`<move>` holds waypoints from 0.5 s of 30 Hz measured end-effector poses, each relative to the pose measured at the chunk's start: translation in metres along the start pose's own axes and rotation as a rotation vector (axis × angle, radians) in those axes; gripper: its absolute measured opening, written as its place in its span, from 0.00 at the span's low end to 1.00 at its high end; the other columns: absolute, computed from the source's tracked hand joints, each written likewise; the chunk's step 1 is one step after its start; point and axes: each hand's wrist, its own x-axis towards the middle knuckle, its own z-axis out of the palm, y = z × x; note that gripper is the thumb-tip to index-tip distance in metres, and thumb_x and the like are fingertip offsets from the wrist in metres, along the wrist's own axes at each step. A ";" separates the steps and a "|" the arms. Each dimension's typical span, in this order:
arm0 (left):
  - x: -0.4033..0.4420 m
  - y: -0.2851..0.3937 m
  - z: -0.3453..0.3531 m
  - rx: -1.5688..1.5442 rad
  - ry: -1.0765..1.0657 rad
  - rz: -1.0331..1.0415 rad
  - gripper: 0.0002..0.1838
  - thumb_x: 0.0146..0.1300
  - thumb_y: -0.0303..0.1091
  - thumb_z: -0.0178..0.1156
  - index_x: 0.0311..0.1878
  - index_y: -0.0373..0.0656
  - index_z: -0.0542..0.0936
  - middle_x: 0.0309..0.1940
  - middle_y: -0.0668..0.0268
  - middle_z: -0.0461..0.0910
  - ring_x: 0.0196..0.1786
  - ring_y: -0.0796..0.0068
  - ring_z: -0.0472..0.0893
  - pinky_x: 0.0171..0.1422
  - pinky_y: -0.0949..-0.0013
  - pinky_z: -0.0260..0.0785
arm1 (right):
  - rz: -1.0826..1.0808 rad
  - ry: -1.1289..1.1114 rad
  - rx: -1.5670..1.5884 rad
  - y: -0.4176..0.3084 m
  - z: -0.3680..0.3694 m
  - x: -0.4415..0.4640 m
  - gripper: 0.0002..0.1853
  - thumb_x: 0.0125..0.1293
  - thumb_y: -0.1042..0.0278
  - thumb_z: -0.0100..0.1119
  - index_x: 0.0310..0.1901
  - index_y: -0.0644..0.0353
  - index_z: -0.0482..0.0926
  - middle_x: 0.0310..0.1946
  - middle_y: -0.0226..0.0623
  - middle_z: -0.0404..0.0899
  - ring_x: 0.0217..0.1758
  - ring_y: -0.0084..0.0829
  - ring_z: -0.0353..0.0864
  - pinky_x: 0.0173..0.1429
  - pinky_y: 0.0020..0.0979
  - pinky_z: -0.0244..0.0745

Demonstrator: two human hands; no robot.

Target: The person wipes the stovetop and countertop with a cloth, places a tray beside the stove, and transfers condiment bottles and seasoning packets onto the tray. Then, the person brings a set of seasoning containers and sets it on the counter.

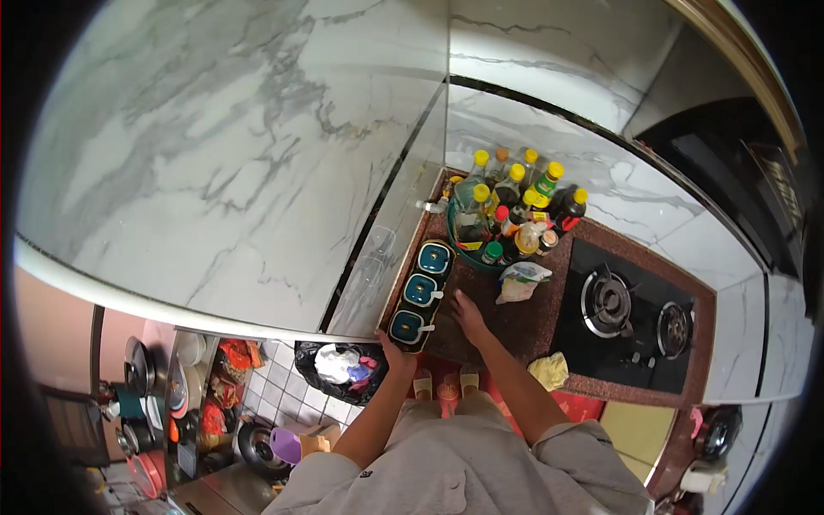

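Observation:
A row of three dark teal-lidded seasoning jars, the far jar (433,257), the middle jar (420,290) and the near jar (405,327), stands in a narrow tray (415,348) along the counter's left edge. White handles stick out at the right of the middle and near jars. My left hand (392,350) is at the near left corner of the tray, and its fingers are mostly hidden. Just right of the tray, my right hand (468,314) lies over the brown countertop (524,330) with its fingers stretched out, holding nothing.
Behind the jars, a green basket (452,225) holds several yellow-capped bottles. A plastic bag (522,281) lies in front of it. To the right are a gas stove (631,313) and a yellow cloth (549,371). A black-lined trash bin (356,390) stands below left.

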 end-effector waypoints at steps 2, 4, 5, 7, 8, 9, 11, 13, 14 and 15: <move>-0.002 0.003 0.001 0.011 0.042 -0.052 0.38 0.77 0.66 0.36 0.76 0.46 0.63 0.72 0.59 0.68 0.72 0.55 0.71 0.75 0.49 0.65 | -0.071 0.056 -0.217 0.012 -0.019 -0.027 0.35 0.75 0.48 0.53 0.76 0.59 0.60 0.77 0.41 0.59 0.76 0.41 0.61 0.76 0.41 0.58; -0.002 0.006 -0.007 0.010 -0.002 -0.071 0.36 0.77 0.64 0.38 0.74 0.46 0.64 0.71 0.60 0.70 0.70 0.56 0.72 0.74 0.50 0.66 | -0.161 0.113 -0.604 0.024 -0.052 -0.061 0.29 0.73 0.56 0.59 0.70 0.59 0.70 0.70 0.43 0.69 0.69 0.42 0.71 0.69 0.39 0.68; -0.001 0.006 -0.011 0.010 -0.030 -0.094 0.34 0.77 0.63 0.39 0.74 0.47 0.65 0.71 0.60 0.70 0.70 0.57 0.72 0.73 0.50 0.67 | -0.290 0.193 -0.735 0.029 -0.070 -0.083 0.26 0.71 0.60 0.60 0.67 0.59 0.72 0.66 0.43 0.71 0.66 0.43 0.73 0.67 0.39 0.70; -0.014 0.012 -0.001 0.174 0.002 -0.087 0.29 0.77 0.57 0.41 0.68 0.47 0.71 0.65 0.62 0.76 0.65 0.60 0.76 0.69 0.52 0.71 | -0.523 0.393 -1.006 0.038 -0.103 -0.136 0.20 0.68 0.68 0.61 0.61 0.61 0.77 0.56 0.45 0.76 0.59 0.45 0.77 0.61 0.40 0.74; -0.021 0.015 0.002 0.206 -0.049 -0.105 0.27 0.76 0.55 0.43 0.65 0.47 0.73 0.62 0.63 0.78 0.63 0.61 0.77 0.67 0.53 0.71 | -0.526 0.559 -1.049 0.039 -0.115 -0.158 0.19 0.68 0.69 0.61 0.60 0.61 0.77 0.54 0.47 0.76 0.58 0.47 0.76 0.61 0.41 0.73; -0.028 0.020 0.008 0.206 -0.058 -0.172 0.27 0.75 0.57 0.44 0.62 0.47 0.76 0.58 0.64 0.80 0.61 0.63 0.79 0.66 0.55 0.72 | -0.520 0.725 -1.088 0.038 -0.127 -0.180 0.18 0.68 0.70 0.60 0.59 0.62 0.77 0.51 0.48 0.75 0.57 0.49 0.76 0.61 0.43 0.73; -0.016 0.028 -0.039 0.554 0.208 -0.158 0.37 0.68 0.71 0.46 0.67 0.52 0.72 0.67 0.68 0.74 0.69 0.67 0.72 0.74 0.55 0.62 | -0.566 0.983 -1.145 0.040 -0.145 -0.213 0.18 0.68 0.70 0.58 0.58 0.63 0.76 0.49 0.53 0.73 0.54 0.57 0.73 0.62 0.51 0.71; -0.028 0.018 -0.034 0.631 0.306 -0.251 0.40 0.66 0.74 0.47 0.71 0.56 0.66 0.71 0.71 0.69 0.73 0.70 0.66 0.75 0.53 0.57 | -0.548 1.107 -1.115 0.058 -0.161 -0.218 0.20 0.65 0.68 0.61 0.59 0.61 0.76 0.51 0.53 0.73 0.55 0.58 0.73 0.61 0.52 0.70; -0.051 0.027 -0.013 0.671 0.359 -0.288 0.42 0.65 0.75 0.48 0.73 0.57 0.64 0.73 0.72 0.66 0.75 0.72 0.63 0.76 0.53 0.55 | -0.540 1.163 -1.099 0.072 -0.174 -0.210 0.22 0.63 0.67 0.62 0.59 0.61 0.75 0.52 0.53 0.73 0.55 0.58 0.73 0.61 0.52 0.70; -0.051 0.013 -0.004 0.707 0.330 -0.310 0.42 0.65 0.75 0.48 0.73 0.57 0.64 0.73 0.72 0.66 0.75 0.72 0.63 0.76 0.53 0.55 | -0.530 1.212 -1.074 0.077 -0.184 -0.225 0.22 0.63 0.67 0.62 0.59 0.61 0.75 0.52 0.53 0.73 0.55 0.58 0.73 0.61 0.52 0.70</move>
